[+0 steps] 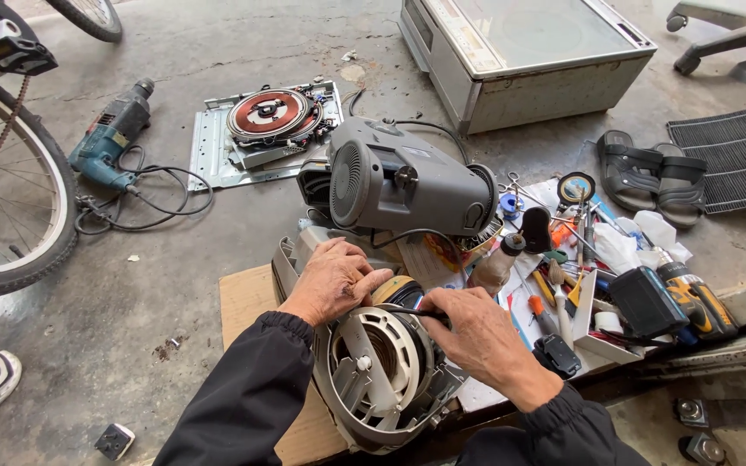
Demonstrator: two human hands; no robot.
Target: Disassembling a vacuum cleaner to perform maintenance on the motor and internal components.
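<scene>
Left hand (331,280) presses flat, holding nothing, on the opened grey vacuum cleaner body (373,371) on the floor; right hand (475,332) grips a thin black tool (407,311) at its cord reel (379,352); grey motor housing (399,183) just behind.

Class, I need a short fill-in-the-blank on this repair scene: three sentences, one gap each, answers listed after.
1. The left hand rests on the grey casing, while the right hand holds a thin dark tool over the round ______ cord reel.
2. The blue power drill lies on the concrete floor beside a ______ wheel.
3. A pair of dark ______ sits next to the ribbed black mat.

Missing words: white; bicycle; sandals
</scene>
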